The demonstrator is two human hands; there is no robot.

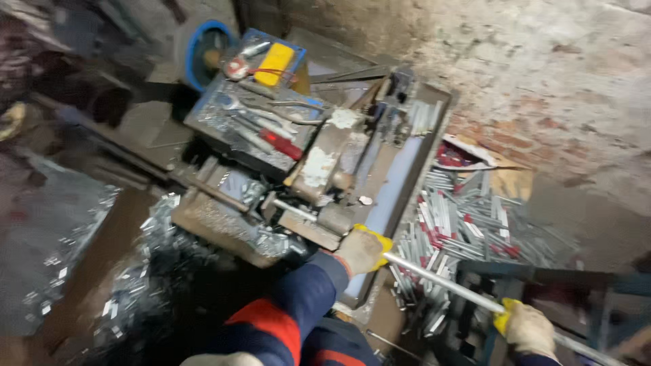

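A long, thin metal tube (441, 279) runs on a slant across the lower right of the view. Its long axis goes from upper left, where one end meets the machine, down to the lower right, where it passes out past the frame's corner. It lies close to level, tilted a little toward the person.

The left hand (363, 249), in a pale work glove with yellow trim, is clenched around the tube at its machine end, knuckles up, the wrist straight. Its forearm, in a dark blue sleeve with an orange-red band, reaches up from the bottom centre. The right hand (529, 329), gloved the same way, grasps the tube further down its length near the lower right, fingers wrapped over the top; only a scrap of its sleeve shows. The two hands are well apart along the tube.

The tube's upper end sits at the front edge of a worn cutting machine (325, 169) mounted on a long grey tray (400, 183). On the bench part behind it lie loose tools, among them a red-handled screwdriver (279, 144) and a yellow box (274, 64). To the right of the tray, on the floor, is a heap of short cut tube pieces (468, 224), some with red marks. Shiny metal scraps (135, 271) are strewn to the left. A rough brick wall (542, 74) stands behind. The picture is somewhat blurred.
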